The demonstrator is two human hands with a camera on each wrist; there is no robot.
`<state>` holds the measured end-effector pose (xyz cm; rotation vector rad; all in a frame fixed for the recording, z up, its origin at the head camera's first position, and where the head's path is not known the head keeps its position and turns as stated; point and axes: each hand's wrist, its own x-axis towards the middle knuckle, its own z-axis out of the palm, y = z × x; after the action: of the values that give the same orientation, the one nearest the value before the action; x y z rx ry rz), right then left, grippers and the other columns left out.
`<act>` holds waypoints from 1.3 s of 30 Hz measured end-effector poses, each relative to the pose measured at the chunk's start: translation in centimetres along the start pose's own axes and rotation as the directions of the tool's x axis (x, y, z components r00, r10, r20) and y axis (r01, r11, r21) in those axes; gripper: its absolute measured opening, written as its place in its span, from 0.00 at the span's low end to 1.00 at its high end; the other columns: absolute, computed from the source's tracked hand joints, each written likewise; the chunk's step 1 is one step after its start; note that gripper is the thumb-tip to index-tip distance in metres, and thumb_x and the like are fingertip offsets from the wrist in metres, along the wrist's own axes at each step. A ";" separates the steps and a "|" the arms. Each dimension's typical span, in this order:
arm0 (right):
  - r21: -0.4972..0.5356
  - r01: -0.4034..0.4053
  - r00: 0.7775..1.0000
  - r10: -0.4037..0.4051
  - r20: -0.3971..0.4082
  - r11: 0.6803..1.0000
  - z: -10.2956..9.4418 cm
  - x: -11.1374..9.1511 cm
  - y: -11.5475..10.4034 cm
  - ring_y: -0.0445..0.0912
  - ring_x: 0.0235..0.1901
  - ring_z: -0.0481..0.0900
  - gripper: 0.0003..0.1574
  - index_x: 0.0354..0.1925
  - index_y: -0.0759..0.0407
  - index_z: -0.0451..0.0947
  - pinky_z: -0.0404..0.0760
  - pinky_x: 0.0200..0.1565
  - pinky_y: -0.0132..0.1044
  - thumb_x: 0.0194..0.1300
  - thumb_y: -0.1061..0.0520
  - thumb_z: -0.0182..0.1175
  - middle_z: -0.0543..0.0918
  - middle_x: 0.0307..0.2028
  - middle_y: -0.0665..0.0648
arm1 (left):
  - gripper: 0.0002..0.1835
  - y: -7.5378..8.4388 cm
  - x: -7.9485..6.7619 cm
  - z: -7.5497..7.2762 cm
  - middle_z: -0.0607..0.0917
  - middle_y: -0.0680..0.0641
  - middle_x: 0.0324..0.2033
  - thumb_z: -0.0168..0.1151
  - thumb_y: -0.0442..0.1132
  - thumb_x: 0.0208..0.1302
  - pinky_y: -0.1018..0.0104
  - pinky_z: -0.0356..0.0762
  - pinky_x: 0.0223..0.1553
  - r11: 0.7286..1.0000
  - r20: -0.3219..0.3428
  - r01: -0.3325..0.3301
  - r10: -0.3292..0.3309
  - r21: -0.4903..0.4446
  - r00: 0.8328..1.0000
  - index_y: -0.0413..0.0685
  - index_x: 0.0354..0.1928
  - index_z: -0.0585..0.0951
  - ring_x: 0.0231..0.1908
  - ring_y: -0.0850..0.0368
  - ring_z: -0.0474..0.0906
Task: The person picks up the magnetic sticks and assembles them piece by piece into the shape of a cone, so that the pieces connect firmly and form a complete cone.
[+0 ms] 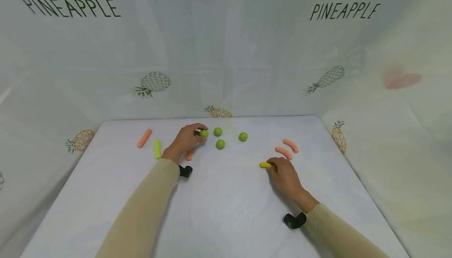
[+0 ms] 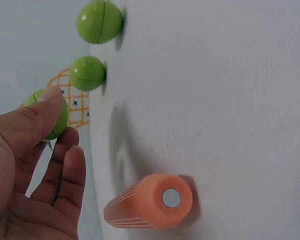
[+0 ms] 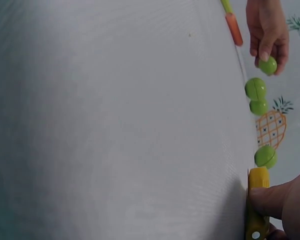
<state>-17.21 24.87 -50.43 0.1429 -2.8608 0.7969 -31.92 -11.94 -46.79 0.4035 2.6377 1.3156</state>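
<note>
Between thumb and fingers, my left hand (image 1: 187,138) pinches a green ball (image 2: 61,120) above the back of the table. Three more green balls lie to its right: one close by (image 1: 217,131), one nearer me (image 1: 220,144) and one farther right (image 1: 243,136). Below that wrist is an orange rod (image 2: 155,202) with a round grey end, partly hidden in the head view. My right hand (image 1: 287,176) grips a short yellow rod (image 1: 265,165), low over the table at right; its fingers cover part of the rod.
Two curved orange rods (image 1: 284,153) (image 1: 291,146) lie just beyond my right hand. At the back left are a straight orange rod (image 1: 144,138) and a yellow-green rod (image 1: 157,149). A pineapple-print cloth (image 1: 226,54) hangs behind the white table (image 1: 226,211).
</note>
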 end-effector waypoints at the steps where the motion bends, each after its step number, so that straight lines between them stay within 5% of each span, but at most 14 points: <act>1: 0.001 0.000 1.000 0.000 0.001 1.000 0.0 0.0 0.0 0.55 0.46 0.82 0.17 0.54 0.65 0.84 0.83 0.51 0.55 0.68 0.63 0.71 0.87 0.46 0.62 | 0.24 0.1 -0.3 0.1 0.81 0.47 0.63 0.72 0.34 0.68 0.49 0.76 0.64 1.000 0.001 -0.002 0.002 -0.006 1.000 0.52 0.65 0.82 0.60 0.45 0.79; 14: 0.052 -0.059 0.998 0.058 0.026 0.997 -0.4 0.4 0.2 0.54 0.43 0.83 0.17 0.54 0.67 0.83 0.83 0.49 0.54 0.70 0.60 0.69 0.87 0.46 0.63 | 0.23 1.5 -4.8 4.2 0.84 0.47 0.53 0.74 0.31 0.65 0.56 0.79 0.56 0.993 0.010 -0.102 0.103 -0.058 0.995 0.55 0.60 0.87 0.50 0.51 0.79; 22: 0.074 -0.074 0.997 0.073 0.022 0.994 -0.5 0.6 0.2 0.53 0.42 0.82 0.16 0.53 0.66 0.84 0.82 0.47 0.51 0.71 0.60 0.69 0.87 0.45 0.63 | 0.22 2.4 -7.0 7.2 0.84 0.52 0.51 0.74 0.30 0.64 0.63 0.77 0.52 0.991 0.109 -0.130 0.130 -0.005 0.986 0.55 0.59 0.87 0.47 0.57 0.76; 39: 0.116 -0.100 0.995 0.095 0.041 0.988 0.0 0.3 -0.7 0.53 0.40 0.81 0.16 0.53 0.68 0.83 0.80 0.44 0.46 0.71 0.60 0.69 0.86 0.44 0.64 | 0.21 2.8 -8.7 8.9 0.85 0.52 0.52 0.75 0.35 0.65 0.60 0.78 0.54 0.995 0.093 -0.097 0.096 0.006 0.991 0.53 0.60 0.85 0.48 0.58 0.78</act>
<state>-17.44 24.28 -50.01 0.0320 -2.8728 0.9921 -20.84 -6.34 -49.60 0.5865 2.5795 1.2782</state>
